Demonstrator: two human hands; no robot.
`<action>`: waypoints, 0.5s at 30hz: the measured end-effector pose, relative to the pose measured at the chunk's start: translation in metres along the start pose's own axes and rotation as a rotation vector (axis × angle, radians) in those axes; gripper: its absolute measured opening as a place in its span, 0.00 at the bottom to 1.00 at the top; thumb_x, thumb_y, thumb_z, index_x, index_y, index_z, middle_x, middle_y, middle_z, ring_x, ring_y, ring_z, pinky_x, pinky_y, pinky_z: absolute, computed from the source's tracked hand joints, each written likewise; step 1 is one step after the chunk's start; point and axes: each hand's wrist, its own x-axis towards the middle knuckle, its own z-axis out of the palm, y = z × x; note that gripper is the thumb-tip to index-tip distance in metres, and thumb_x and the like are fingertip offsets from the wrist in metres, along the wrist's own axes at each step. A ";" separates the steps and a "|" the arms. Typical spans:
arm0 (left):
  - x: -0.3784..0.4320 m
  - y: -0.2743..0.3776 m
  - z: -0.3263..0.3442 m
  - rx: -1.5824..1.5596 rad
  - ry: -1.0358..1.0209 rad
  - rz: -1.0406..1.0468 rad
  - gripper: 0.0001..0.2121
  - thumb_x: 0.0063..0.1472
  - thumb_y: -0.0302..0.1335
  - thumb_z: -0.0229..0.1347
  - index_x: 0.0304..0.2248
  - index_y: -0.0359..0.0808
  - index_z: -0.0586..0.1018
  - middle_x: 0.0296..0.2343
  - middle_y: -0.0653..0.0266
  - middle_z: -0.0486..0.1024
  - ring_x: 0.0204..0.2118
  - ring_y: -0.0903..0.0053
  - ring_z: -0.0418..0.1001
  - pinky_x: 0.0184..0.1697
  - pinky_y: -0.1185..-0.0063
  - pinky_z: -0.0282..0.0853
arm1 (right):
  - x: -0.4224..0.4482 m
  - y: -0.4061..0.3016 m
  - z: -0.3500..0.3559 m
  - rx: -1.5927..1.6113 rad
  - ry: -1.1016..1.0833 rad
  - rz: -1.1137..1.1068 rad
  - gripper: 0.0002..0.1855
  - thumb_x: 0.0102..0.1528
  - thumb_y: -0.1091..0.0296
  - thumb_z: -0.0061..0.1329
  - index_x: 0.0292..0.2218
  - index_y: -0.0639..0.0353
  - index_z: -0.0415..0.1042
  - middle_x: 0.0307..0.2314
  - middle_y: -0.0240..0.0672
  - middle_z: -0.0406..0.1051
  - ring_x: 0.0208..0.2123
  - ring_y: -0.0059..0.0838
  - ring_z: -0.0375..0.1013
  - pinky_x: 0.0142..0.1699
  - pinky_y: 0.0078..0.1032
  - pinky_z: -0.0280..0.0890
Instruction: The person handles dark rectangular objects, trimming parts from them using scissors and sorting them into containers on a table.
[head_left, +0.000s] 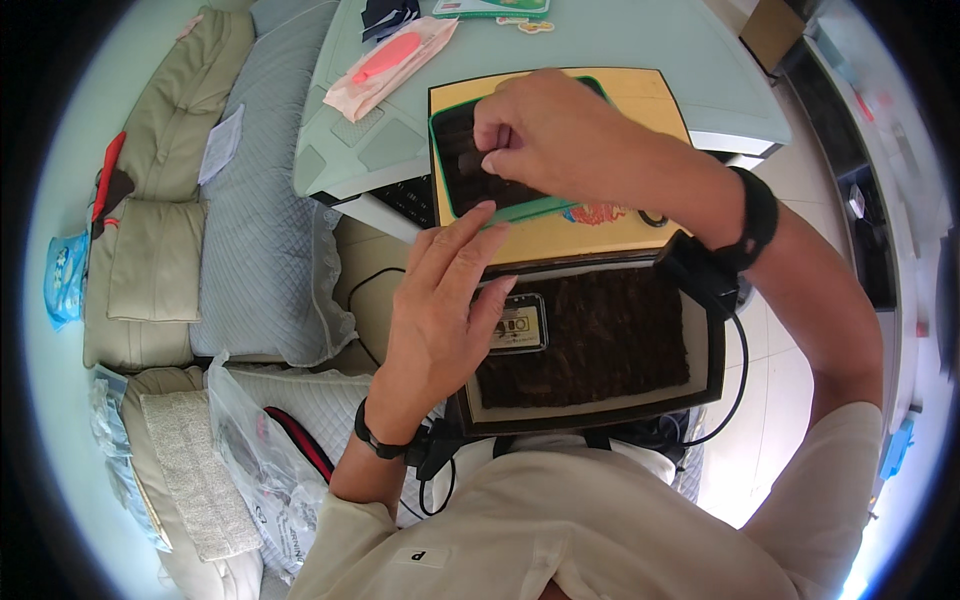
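Note:
My right hand (551, 131) is over a green-rimmed tray or case with a dark inside (457, 142), its fingers curled; whether something small is between them cannot be told. My left hand (450, 300) is spread, fingertips at the near edge of that green rim. The green-rimmed thing lies on a yellow board or lid (525, 244) with a red printed figure and a dark ring near its right side. Below it, a dark-framed open box (712, 375) holds brown, fibrous-looking material (600, 337). A cassette-like item in a clear case (529, 322) lies on this material, partly behind my left thumb.
A pale glass-topped table (637, 37) bears a pink wipes pack (390, 67) and dark cloth (386, 16). A sofa with a grey quilted cover (255, 225) stands at left, a clear plastic bag (262, 465) lower left. Black cables (745, 375) hang from both wrist-worn devices.

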 end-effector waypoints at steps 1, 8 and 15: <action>0.001 -0.002 0.000 0.004 0.000 0.013 0.21 0.53 0.17 0.62 0.48 0.33 0.76 0.51 0.57 0.73 0.44 0.64 0.74 0.41 0.76 0.73 | 0.003 0.004 0.007 -0.014 -0.005 -0.021 0.05 0.46 0.73 0.53 0.25 0.66 0.75 0.24 0.47 0.74 0.28 0.50 0.74 0.34 0.38 0.68; 0.006 -0.010 0.000 -0.085 0.028 0.017 0.20 0.53 0.18 0.63 0.47 0.32 0.76 0.48 0.56 0.75 0.45 0.61 0.74 0.49 0.72 0.70 | 0.018 0.017 0.035 -0.075 0.030 -0.100 0.04 0.43 0.76 0.50 0.24 0.66 0.73 0.21 0.50 0.72 0.30 0.54 0.73 0.34 0.44 0.67; 0.005 -0.012 -0.001 -0.140 0.027 -0.014 0.20 0.52 0.17 0.63 0.46 0.32 0.76 0.48 0.56 0.75 0.46 0.61 0.75 0.49 0.72 0.70 | 0.023 0.015 0.035 -0.191 -0.064 -0.047 0.06 0.47 0.76 0.52 0.29 0.68 0.72 0.21 0.50 0.72 0.28 0.52 0.73 0.34 0.41 0.66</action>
